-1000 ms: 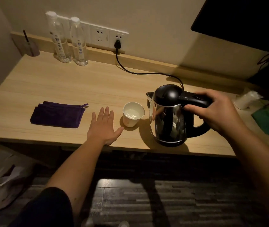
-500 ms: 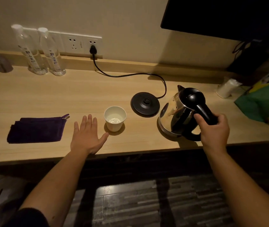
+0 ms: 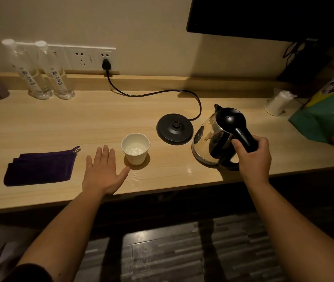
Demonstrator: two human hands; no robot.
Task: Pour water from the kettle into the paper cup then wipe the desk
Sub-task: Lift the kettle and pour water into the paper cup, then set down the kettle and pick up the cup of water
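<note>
We have the kettle (image 3: 215,137) by its black handle, our right hand (image 3: 253,157) wrapped closed around the grip, fingers curled over the top of it. The kettle sits at the right of the desk (image 3: 101,119), just beside its round black base (image 3: 175,128) and off it; we cannot tell whether its bottom edge rests on the wood or hangs just above. Its body is polished steel, so it is likely heavy when filled, slippery on the sides and possibly hot. The handle is the only sensible place to hold it.

The paper cup (image 3: 135,148) stands upright near the middle of the desk, left of the base, with water visible inside. It is light and thin-walled, so we judge that it tips easily and crushes if squeezed; it is best left alone or steadied low down. Our left hand (image 3: 104,171) lies open and flat on the wood just beside it, thumb reaching toward the foot of the cup without clearly touching it.

The purple cloth (image 3: 40,168) lies folded further left, well apart from the cup. It looks soft and limp, easy to pinch up by any edge or bunch into the palm for wiping. Since the cup already holds water, we judge the pour done or nearly so, with the wiping not yet begun.
</note>
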